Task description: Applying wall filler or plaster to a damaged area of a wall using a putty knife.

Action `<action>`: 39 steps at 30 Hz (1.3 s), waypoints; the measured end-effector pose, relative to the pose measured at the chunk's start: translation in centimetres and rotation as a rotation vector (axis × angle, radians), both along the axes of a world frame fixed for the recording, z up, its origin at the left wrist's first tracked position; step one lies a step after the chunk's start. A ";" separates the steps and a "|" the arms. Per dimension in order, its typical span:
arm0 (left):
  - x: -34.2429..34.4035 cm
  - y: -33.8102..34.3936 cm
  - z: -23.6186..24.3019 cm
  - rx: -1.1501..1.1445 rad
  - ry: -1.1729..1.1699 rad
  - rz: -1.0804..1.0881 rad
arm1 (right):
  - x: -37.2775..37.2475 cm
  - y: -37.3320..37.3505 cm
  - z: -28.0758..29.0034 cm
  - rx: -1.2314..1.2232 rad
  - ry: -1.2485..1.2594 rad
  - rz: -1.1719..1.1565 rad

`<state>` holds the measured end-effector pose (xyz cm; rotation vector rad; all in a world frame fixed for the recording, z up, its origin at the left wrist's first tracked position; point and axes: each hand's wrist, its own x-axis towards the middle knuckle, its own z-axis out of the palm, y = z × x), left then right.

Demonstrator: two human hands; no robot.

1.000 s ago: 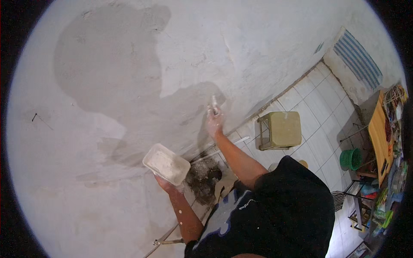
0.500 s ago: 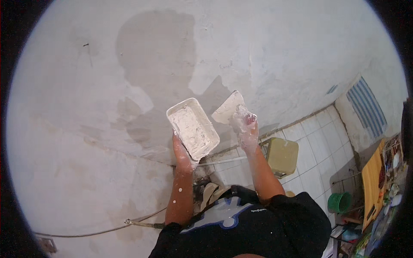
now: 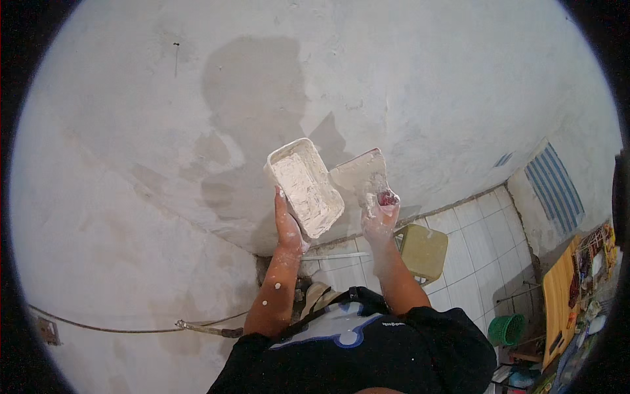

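Left hand (image 3: 289,230) grasped tub (image 3: 330,189), white paste (image 3: 302,187) beside fingers (image 3: 280,200); tilting could spill it. Right hand (image 3: 380,222) clutched scraper (image 3: 365,175), blade (image 3: 353,168) beyond fingertips; smeared grip could slip.

From where I stand, the one bit of writing I can spot is a short line of small, pale lettering (image 3: 394,323) on the wearer's black shirt (image 3: 426,351), toward 5 o'clock from the middle of the view. It sits just beside a blue-outlined print (image 3: 348,337), which lies toward 8 o'clock from it. The letters are too tiny and blurred for me to read. On the colourful clutter (image 3: 594,299) near 4 o'clock, I can't make out any words or numbers.
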<state>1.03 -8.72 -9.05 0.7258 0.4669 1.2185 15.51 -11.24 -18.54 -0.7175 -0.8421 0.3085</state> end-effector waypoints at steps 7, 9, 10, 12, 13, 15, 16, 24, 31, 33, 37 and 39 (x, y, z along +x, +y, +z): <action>-0.2 0.3 -0.5 -0.001 -0.017 0.031 | -1.0 -1.4 3.3 0.002 0.334 0.270; -0.2 0.4 -0.7 0.010 -0.040 0.014 | -1.0 -1.1 2.9 0.087 0.140 0.104; -0.3 0.4 -0.8 0.007 -0.040 0.019 | -1.1 -1.2 3.3 0.083 0.140 0.108; -0.5 0.4 -1.0 0.023 -0.029 0.035 | -1.1 -1.8 4.1 -0.196 -0.181 -0.131; -0.4 0.3 -0.7 0.018 -0.029 0.034 | -1.1 -2.0 4.7 -0.200 -0.181 -0.132; -0.2 0.0 -0.1 0.002 -0.027 0.023 | -1.3 -2.4 6.0 -0.281 0.181 0.169; -0.2 0.3 -0.3 0.002 -0.027 0.023 | -1.3 -2.5 5.8 -0.281 0.181 0.169; -0.5 1.4 -1.8 0.097 0.021 0.035 | -1.0 -2.6 4.0 -0.312 0.156 0.245; 0.7 -1.2 0.7 0.187 0.192 0.132 | -1.5 -3.1 6.8 -0.181 -0.268 -0.246; 1.1 -2.2 1.7 0.187 0.236 0.149 | -0.8 -3.0 6.4 -0.166 -0.163 -0.019; 1.0 -2.4 2.0 0.243 0.226 0.139 | -1.1 -3.3 8.5 -0.151 -0.121 -0.014; 0.9 -2.1 1.6 0.331 0.250 0.118 | -1.1 -3.3 8.4 -0.182 -0.113 0.010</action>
